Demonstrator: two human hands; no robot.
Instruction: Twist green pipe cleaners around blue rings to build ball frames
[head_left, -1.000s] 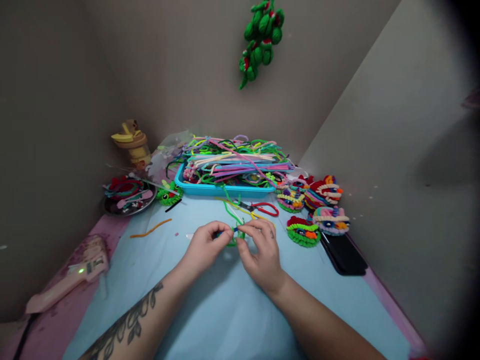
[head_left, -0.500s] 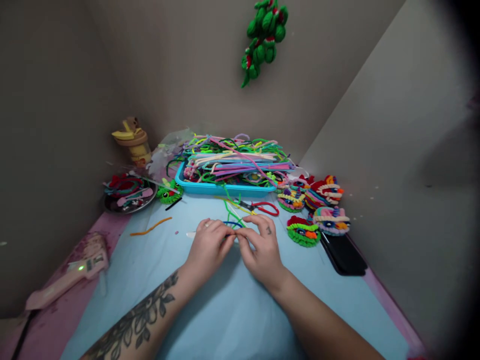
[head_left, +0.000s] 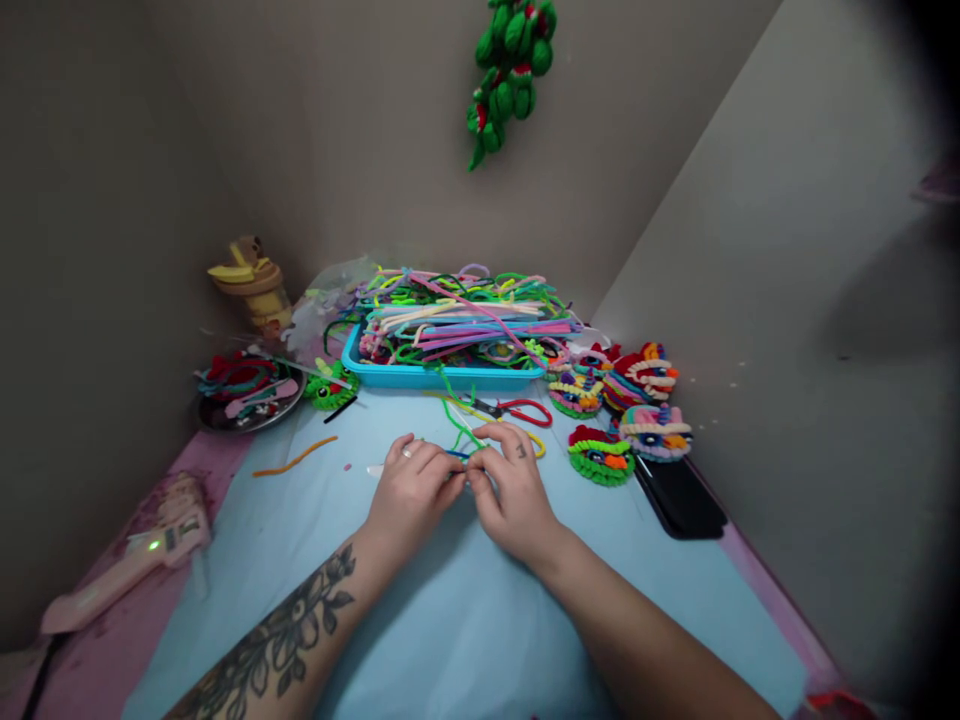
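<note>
My left hand [head_left: 416, 485] and my right hand [head_left: 510, 485] meet fingertip to fingertip above the blue cloth [head_left: 465, 620]. Both pinch a blue pipe cleaner [head_left: 456, 455], of which only a short stretch shows between the fingers; the rest is hidden by my hands. Just beyond them lie a green pipe cleaner [head_left: 452, 425] and a yellow one [head_left: 537, 445]. Red-handled scissors [head_left: 529, 410] rest behind my right hand. A small white piece [head_left: 373, 470] pokes out beside my left hand.
A blue tray [head_left: 442, 377] heaped with pipe cleaners stands at the back. Several fuzzy bird-like figures [head_left: 601, 458] and a black phone [head_left: 682, 500] sit right. Leftward are a pink glue gun [head_left: 142, 565], an orange pipe cleaner [head_left: 295, 457], a metal bowl [head_left: 251, 422] and a green figure [head_left: 330, 385].
The view has shifted slightly, so the surroundings appear a little further left. My fingers have closed in over the blue pipe cleaner, and less of it shows.
</note>
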